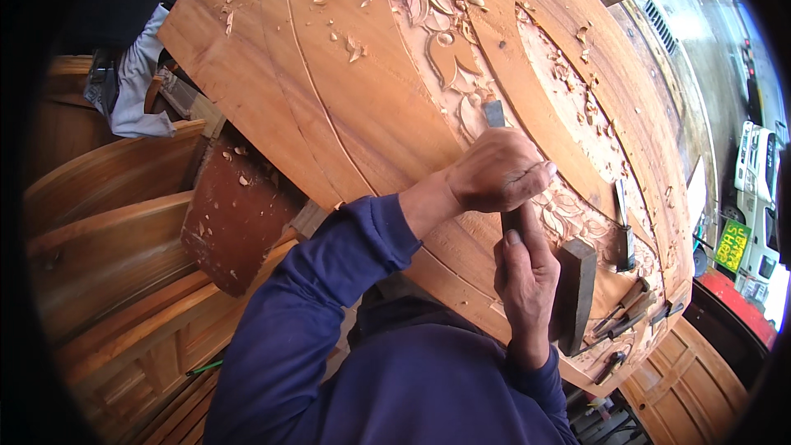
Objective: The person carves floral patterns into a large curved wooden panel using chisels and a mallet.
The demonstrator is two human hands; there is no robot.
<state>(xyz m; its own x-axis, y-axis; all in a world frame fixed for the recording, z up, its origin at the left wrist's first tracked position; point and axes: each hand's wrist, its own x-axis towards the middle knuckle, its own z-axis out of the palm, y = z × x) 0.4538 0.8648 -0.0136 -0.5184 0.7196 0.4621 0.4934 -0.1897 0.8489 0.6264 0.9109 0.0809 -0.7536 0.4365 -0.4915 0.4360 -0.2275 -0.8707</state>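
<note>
Angling inward, left hand (501,170) ahead of right hand (529,280), both hold the chisel (494,114) in a curled grip.

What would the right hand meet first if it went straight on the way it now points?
Most likely the left hand, which lies directly ahead of the right hand, wrapped around the same chisel. Whether they already touch is hard to tell from this view.

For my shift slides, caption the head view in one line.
Left hand and right hand grip a chisel over a carved wooden panel strewn with shavings.
</note>
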